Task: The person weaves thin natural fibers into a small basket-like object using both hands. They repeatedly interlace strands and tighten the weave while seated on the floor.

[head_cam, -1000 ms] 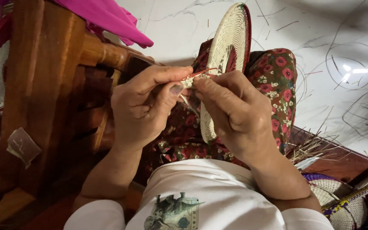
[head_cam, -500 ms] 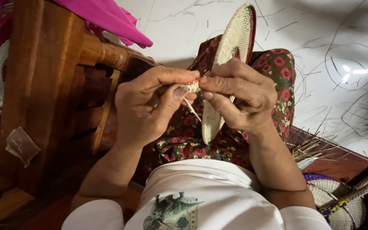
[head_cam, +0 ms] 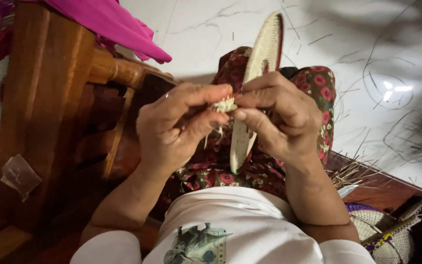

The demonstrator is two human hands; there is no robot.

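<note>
Woven disc stands on edge over our lap, above the floral skirt, its rim between our hands. Our left hand has its grip pinched on pale fibre at the rim, and our right hand clamps the disc there, fingertips touching.

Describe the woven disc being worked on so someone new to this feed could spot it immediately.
Start at the flowered red cloth over the person's lap, in the middle of the view. The woven disc stands on edge there, pinched between the left hand and right hand. Unlike the multicoloured basket at lower right, it is pale, flat, and has a dark red rim.
</note>
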